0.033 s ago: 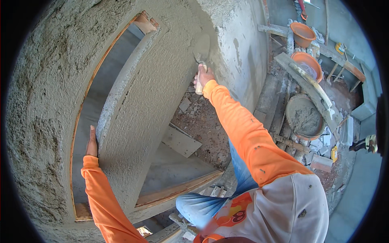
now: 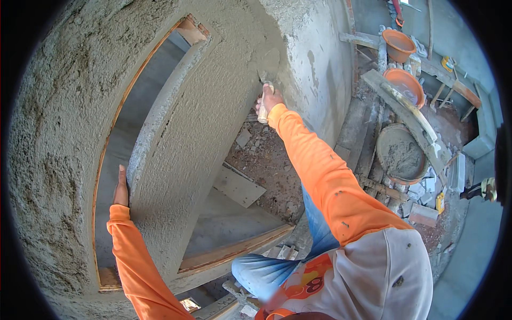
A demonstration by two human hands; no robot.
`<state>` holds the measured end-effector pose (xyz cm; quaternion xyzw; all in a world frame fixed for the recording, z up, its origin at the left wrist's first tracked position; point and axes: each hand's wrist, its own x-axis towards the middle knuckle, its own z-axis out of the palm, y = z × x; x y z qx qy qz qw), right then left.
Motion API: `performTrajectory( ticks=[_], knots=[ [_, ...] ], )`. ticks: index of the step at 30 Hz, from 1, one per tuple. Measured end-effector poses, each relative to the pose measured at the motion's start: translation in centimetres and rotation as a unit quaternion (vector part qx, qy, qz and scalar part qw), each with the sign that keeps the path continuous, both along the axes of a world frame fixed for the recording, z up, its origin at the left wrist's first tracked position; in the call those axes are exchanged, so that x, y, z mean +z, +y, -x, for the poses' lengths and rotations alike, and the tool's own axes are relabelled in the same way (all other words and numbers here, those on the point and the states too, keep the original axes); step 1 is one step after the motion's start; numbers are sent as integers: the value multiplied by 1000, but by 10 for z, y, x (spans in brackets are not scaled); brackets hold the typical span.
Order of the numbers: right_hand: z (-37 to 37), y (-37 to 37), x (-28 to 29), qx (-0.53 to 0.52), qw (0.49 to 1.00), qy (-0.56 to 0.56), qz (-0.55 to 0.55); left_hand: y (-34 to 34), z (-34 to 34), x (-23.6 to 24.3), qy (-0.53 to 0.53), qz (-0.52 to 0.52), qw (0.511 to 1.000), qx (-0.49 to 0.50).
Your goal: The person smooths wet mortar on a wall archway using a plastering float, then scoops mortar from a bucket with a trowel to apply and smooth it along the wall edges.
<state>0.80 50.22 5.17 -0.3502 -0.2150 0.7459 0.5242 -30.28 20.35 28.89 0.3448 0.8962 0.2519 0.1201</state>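
My right hand (image 2: 270, 98) is wrapped round the wooden handle of a trowel (image 2: 269, 63). The trowel's blade lies against wet grey mortar near the corner where the plastered wall meets a smoother, paler wall face (image 2: 320, 58). Lower on the left, my left hand (image 2: 121, 189) is stretched out flat along the edge of the plastered pillar (image 2: 178, 138), beside a wood-framed opening. Its fingers are partly hidden behind that edge, and nothing shows in it.
To the right, a round basin of mortar (image 2: 401, 152) stands by a long board (image 2: 400, 106). Two orange basins, one being the upper basin (image 2: 399, 45), sit farther back. Rubble (image 2: 266, 154) and a loose flat panel (image 2: 239, 185) lie below. A timber sill (image 2: 240, 248) runs near my leg.
The trowel blade has shifted slightly right and turned a little against the mortar. My left hand stays on the pillar's edge.
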Motion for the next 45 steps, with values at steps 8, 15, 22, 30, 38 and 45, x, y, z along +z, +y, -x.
performTrajectory(
  ticks=[8,15,22,30,38,45],
  knots=[
    [-7,-2,-11,40,997,-50,-50,-1,0,-1,0,-2,1000,-3],
    [-10,-5,-13,71,993,-60,-66,-2,2,-3,-1,-5,1000,-3],
    [-9,-15,-2,2,996,-51,-73,-3,-1,0,3,-1,1000,-11],
    [2,-3,-34,-6,990,-140,-26,1,-9,2,5,1,1000,-23],
    [-16,-28,-22,-43,987,-128,-83,-9,0,1,17,-10,1000,-7],
    [8,1,-41,-145,916,-332,-171,11,-15,2,7,-24,999,-25]
  ],
)
